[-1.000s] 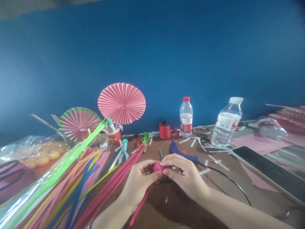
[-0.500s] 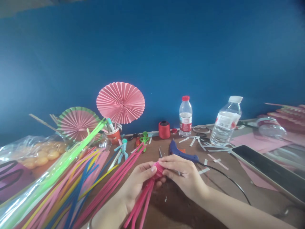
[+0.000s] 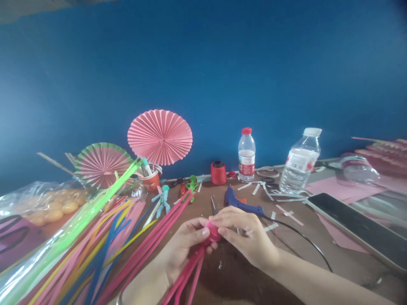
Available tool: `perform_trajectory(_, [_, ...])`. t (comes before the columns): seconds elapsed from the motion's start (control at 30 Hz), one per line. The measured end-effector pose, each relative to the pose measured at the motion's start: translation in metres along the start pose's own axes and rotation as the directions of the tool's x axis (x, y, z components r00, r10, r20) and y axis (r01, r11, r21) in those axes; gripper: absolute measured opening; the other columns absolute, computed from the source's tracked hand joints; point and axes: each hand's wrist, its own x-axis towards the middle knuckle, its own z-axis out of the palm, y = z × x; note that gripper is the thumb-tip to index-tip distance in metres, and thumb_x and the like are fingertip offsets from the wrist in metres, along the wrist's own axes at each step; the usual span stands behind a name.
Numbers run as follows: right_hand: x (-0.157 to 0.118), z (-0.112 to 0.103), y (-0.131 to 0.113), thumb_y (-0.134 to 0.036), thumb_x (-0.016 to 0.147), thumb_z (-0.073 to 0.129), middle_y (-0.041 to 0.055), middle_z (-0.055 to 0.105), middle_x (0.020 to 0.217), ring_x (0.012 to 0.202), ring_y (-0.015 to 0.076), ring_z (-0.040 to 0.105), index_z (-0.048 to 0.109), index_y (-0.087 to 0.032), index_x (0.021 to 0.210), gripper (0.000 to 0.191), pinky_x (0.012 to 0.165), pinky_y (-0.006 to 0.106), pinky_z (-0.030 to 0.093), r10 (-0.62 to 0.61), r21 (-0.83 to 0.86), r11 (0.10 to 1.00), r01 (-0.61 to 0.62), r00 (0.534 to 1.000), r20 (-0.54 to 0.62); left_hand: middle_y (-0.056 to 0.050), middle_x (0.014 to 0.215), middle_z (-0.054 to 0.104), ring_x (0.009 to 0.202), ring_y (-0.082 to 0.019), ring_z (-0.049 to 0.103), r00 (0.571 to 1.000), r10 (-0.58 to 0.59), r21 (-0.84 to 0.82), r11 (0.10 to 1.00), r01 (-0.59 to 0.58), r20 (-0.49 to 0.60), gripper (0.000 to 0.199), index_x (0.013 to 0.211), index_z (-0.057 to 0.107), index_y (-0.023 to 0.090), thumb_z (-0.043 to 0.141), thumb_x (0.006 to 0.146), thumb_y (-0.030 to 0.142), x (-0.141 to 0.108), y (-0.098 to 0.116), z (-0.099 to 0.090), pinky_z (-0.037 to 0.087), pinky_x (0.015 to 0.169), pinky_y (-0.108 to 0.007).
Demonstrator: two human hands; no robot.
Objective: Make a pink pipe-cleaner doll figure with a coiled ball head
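Note:
Between my two hands is a rounded pink bundle (image 3: 212,232), with several long pink stems (image 3: 187,277) hanging down from it toward the near edge. My left hand (image 3: 187,239) is closed on the bundle from the left, its thumb on the front. From the right, my right hand (image 3: 246,233) presses its fingertips on the bundle's top and side. Just beyond my right fingers lie scissors (image 3: 213,205), partly hidden by the hand, and a blue glue gun (image 3: 243,204) with a black cord.
Colourful pipe cleaners (image 3: 104,250) cover the left side. Behind stand a pink paper fan (image 3: 160,137), a red thread spool (image 3: 218,173), a red-capped bottle (image 3: 246,159) and a white-capped bottle (image 3: 299,163). A phone (image 3: 356,226) and paper strips lie right.
The pink bundle has turned slightly and sits a little lower between my hands. The fingers of my right hand have shifted slightly on it. The view has moved a little.

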Motion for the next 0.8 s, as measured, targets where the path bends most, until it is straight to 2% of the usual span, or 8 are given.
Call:
perform_trajectory(0.07, [0.000, 0.001, 0.001, -0.010, 0.077, 0.060, 0.0045, 0.068, 0.093, 0.090, 0.0168, 0.058, 0.071, -0.023, 0.085, 0.018, 0.080, 0.029, 0.048, 0.042, -0.016, 0.999, -0.043, 0.999, -0.033, -0.002, 0.064, 0.067, 0.055, -0.009, 0.061, 0.988, 0.134, 0.128, 0.984, -0.124, -0.075, 0.016, 0.074, 0.066, 0.014, 0.075, 0.062, 0.017, -0.002, 0.001, 0.006, 0.048, 0.055, -0.017])
perform_trajectory(0.13, [0.000, 0.003, 0.003, -0.010, 0.075, 0.062, 0.0046, 0.064, 0.095, 0.086, 0.0162, 0.059, 0.070, -0.022, 0.082, 0.016, 0.077, 0.028, 0.049, 0.082, -0.018, 0.996, -0.084, 0.994, -0.076, -0.001, 0.070, 0.069, 0.063, -0.011, 0.062, 0.954, 0.275, 0.314, 0.922, -0.227, -0.118, 0.019, 0.079, 0.067, 0.015, 0.075, 0.062, 0.015, -0.004, 0.002, 0.010, 0.049, 0.061, -0.019])
perform_trajectory(0.23, [-0.001, 0.005, 0.005, -0.010, 0.072, 0.063, 0.0017, 0.064, 0.085, 0.076, 0.0143, 0.060, 0.066, -0.022, 0.085, 0.018, 0.071, 0.026, 0.049, 0.155, -0.006, 0.988, -0.157, 0.979, -0.130, -0.003, 0.081, 0.070, 0.076, -0.015, 0.063, 0.909, 0.407, 0.533, 0.790, -0.303, -0.087, 0.022, 0.085, 0.068, 0.016, 0.072, 0.064, 0.015, -0.006, 0.004, 0.012, 0.049, 0.071, -0.022])
perform_trajectory(0.37, [0.000, 0.005, 0.003, -0.010, 0.072, 0.062, 0.0012, 0.065, 0.087, 0.078, 0.0149, 0.060, 0.063, -0.023, 0.096, 0.027, 0.074, 0.027, 0.049, 0.173, -0.031, 0.983, -0.179, 0.975, -0.136, -0.005, 0.083, 0.070, 0.079, -0.019, 0.063, 0.899, 0.432, 0.605, 0.736, -0.304, -0.074, 0.023, 0.087, 0.067, 0.016, 0.071, 0.065, 0.016, -0.006, 0.004, 0.011, 0.049, 0.073, -0.026])
perform_trajectory(0.53, [0.002, 0.003, -0.005, -0.010, 0.076, 0.056, 0.0040, 0.061, 0.091, 0.081, 0.0158, 0.060, 0.067, -0.022, 0.090, 0.022, 0.073, 0.027, 0.049, 0.178, -0.023, 0.984, -0.179, 0.983, -0.050, -0.007, 0.088, 0.071, 0.085, -0.022, 0.063, 0.887, 0.458, 0.627, 0.710, -0.322, -0.063, 0.025, 0.088, 0.068, 0.017, 0.072, 0.064, 0.017, -0.006, 0.003, 0.010, 0.049, 0.077, -0.029])
perform_trajectory(0.8, [0.003, 0.006, 0.001, -0.015, 0.075, 0.062, 0.0027, 0.066, 0.088, 0.082, 0.0163, 0.062, 0.067, -0.022, 0.080, 0.010, 0.076, 0.028, 0.050, 0.242, 0.071, 0.969, -0.236, 0.967, -0.085, -0.006, 0.087, 0.071, 0.083, -0.022, 0.064, 0.874, 0.478, 0.662, 0.684, -0.305, -0.091, 0.024, 0.086, 0.069, 0.018, 0.073, 0.062, 0.019, -0.006, 0.000, 0.013, 0.050, 0.075, -0.029])
